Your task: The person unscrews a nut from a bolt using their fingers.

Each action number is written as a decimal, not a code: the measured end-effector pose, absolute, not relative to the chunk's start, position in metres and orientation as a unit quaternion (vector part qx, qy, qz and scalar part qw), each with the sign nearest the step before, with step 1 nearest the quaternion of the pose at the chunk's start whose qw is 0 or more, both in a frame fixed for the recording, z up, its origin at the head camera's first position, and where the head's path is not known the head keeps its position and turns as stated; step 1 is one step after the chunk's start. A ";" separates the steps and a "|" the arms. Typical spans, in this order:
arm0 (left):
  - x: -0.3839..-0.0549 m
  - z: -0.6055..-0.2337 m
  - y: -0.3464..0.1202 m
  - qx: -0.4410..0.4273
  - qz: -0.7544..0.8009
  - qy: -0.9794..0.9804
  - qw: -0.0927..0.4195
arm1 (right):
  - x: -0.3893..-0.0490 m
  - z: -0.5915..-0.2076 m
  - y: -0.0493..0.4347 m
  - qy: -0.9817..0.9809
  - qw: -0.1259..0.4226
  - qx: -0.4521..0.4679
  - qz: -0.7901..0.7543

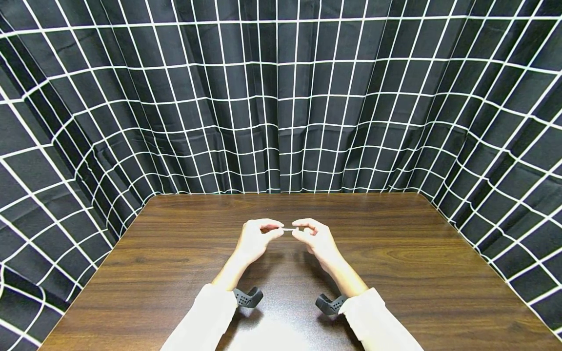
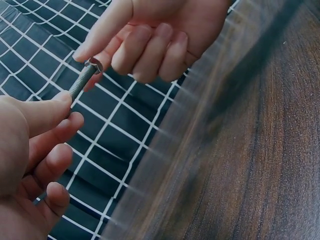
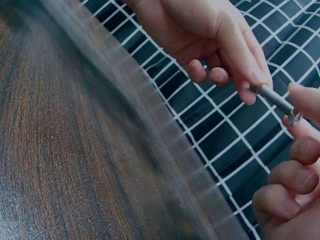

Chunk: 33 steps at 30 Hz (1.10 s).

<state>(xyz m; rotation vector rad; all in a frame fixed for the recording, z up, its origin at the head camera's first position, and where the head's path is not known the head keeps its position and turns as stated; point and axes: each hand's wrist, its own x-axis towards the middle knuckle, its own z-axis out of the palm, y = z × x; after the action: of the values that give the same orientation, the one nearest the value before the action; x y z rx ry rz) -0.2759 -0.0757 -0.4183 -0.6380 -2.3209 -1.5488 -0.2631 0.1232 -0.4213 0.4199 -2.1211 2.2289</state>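
Left wrist: pinches bolt (image 2: 81,85) with left grip (image 2: 20,135) at shank, right grip (image 2: 160,42) at hex end (image 2: 93,65); aloft, not yet released.

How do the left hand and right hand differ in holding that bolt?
The left hand pinches the narrower end of the bolt, while the right hand pinches the wider end. The left hand's spare fingers curl loosely; the right hand's curl more tightly. Both pinch with thumb and fingertip.

Grey threaded bolt (image 2: 83,82), level between both hands (image 1: 254,239) (image 1: 319,241), wider end (image 2: 95,64) apparently hexagonal
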 end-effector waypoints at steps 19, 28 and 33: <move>-0.274 -0.416 -0.075 -0.216 -0.535 -0.805 0.139 | -0.263 -0.420 0.122 -0.718 0.000 0.066 0.693; -0.275 -0.417 -0.075 -0.216 -0.532 -0.807 0.136 | -0.263 -0.420 0.122 -0.711 -0.020 0.067 0.700; -0.274 -0.417 -0.074 -0.219 -0.534 -0.805 0.139 | -0.263 -0.420 0.123 -0.700 -0.024 0.080 0.709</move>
<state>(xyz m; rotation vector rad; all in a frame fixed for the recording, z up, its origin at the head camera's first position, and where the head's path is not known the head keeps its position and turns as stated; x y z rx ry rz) -0.2740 -0.0743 -0.4169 -0.6337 -2.3258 -1.5437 -0.2631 0.1227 -0.4200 0.2559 -2.2342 2.2605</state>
